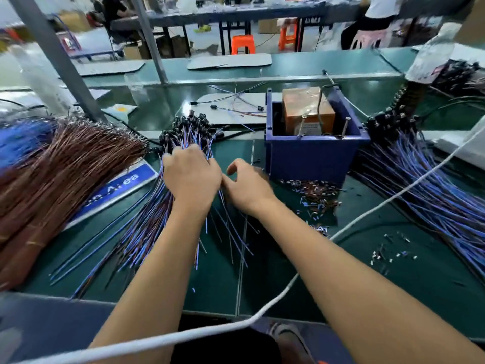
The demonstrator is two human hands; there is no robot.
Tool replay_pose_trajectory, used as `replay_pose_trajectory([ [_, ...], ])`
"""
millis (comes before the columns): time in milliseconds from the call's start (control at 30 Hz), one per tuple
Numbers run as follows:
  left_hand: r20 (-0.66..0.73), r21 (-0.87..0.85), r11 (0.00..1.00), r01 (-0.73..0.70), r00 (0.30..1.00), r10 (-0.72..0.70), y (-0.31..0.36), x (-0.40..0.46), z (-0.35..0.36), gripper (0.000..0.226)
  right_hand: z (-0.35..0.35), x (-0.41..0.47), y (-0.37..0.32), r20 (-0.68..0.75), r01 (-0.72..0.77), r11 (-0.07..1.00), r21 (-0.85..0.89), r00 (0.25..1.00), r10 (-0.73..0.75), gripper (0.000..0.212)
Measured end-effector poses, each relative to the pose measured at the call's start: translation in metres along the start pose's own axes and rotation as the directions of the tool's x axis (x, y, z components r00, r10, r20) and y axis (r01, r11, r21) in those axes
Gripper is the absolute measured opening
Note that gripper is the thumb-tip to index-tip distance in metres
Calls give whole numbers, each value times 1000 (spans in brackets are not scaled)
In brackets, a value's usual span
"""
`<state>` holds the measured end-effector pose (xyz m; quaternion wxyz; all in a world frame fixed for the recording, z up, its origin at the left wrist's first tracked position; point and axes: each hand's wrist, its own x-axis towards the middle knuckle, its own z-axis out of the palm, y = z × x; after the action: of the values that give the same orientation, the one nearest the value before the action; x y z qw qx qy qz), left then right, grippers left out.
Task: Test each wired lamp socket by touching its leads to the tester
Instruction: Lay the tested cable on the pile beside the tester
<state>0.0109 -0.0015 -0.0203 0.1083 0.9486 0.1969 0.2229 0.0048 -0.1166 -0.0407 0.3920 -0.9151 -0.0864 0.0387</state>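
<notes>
My left hand [190, 174] curls into the fanned pile of blue-and-brown wired black lamp sockets [183, 143] on the green counter [262, 285], probably singling one out. My right hand [246, 185] hovers loosely curled, empty, beside the blue box holding the orange tester [309, 111].

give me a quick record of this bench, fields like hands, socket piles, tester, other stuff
left hand: left hand rests on the middle socket pile, fingers curled into its wires
right hand: right hand beside it, fingers loosely curled, nothing clearly held
tester: orange unit inside a blue bin, right of the hands
second pile: wired sockets fanned out right of the bin
loose wire: brown wire bundle at far left
scraps: cut wire bits in front of the bin
cable: white cable crossing the green bench
</notes>
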Motion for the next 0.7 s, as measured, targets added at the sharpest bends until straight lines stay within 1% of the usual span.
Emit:
replay_pose_trajectory([
  [67, 18, 82, 996, -24, 1000, 22, 5, 10, 10, 39, 1, 7, 6, -11, -15, 999, 37, 1000, 15, 25],
  [167, 118, 206, 979, -11, 993, -14, 14, 24, 26, 54, 0, 9, 10, -54, -21, 998, 52, 998, 23, 20],
  [200, 148, 227, 974, -7, 989, -28, 17, 27, 32, 56, 0, 9, 10, -68, -36, 997, 63, 997, 40, 20],
  [267, 156, 220, 975, 14, 987, -49, 21, 32, 36, 49, 0, 10, 10, -80, -57, 996, 65, 995, 62, 22],
  [333, 141, 167, 985, 46, 988, -70, 22, 34, 38, 37, 0, 11, 9, -77, -69, 996, 60, 994, 73, 24],
  [400, 135, 82, 994, 79, 987, -89, 22, 33, 37, 34, -1, 10, 7, -74, -61, 996, 65, 995, 66, 26],
  [467, 113, -68, 985, 157, 982, -149, 22, 29, 32, 34, -3, 8, 5, -69, -26, 997, 67, 997, 30, 27],
  [533, 95, -261, 937, 232, 972, -215, 25, 28, 25, 31, -4, 5, 2, -44, 12, 998, 68, 999, -9, 31],
  [567, 96, -379, 890, 253, 967, -234, 27, 29, 22, 29, -4, 4, 1, -35, 34, 996, 82, 999, -31, 35],
  [600, 95, -535, 806, 253, 966, -240, 29, 30, 19, 26, -4, 2, 1, -30, 56, 993, 109, 998, -53, 39],
  [633, 113, -726, 640, 252, 962, -250, 33, 30, 15, 20, -5, 0, 1, -27, 74, 985, 155, 997, -71, 41],
  [667, 150, -875, 413, 253, 952, -265, 38, 28, 9, 16, -5, -1, 2, -23, 83, 969, 232, 997, -80, 42],
  [700, 180, -945, 218, 245, 942, -283, 42, 27, 5, 16, -7, -3, 1, -14, 74, 936, 345, 997, -73, 41],
])
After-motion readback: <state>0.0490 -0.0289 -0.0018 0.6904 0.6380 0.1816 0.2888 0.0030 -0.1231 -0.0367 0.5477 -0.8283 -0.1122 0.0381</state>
